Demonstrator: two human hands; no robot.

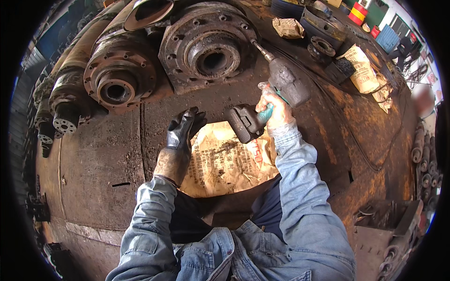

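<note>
My right hand (274,108), in a thin clear glove, is wrapped round the handle of a cordless impact wrench (287,80). Its dark battery pack sits at the handle's lower end. The long bit or extension points away, its tip at the right rim of a large greasy round flange (187,56); whether it touches a bolt is too small to tell. Bolts and holes ring this flange around a hollow centre. My left hand (180,131), in a black glove, hovers left of a brown paper sack (220,164), fingers loosely bent and nothing visible in them.
Left of the large flange lies a smaller flanged cylinder (117,79), with a splined shaft (65,117) beyond it. Paper sacks (361,70) and a round metal housing (323,23) stand at the far right. A cable (347,136) runs along the stained metal surface. A metal box (389,225) is at the near right.
</note>
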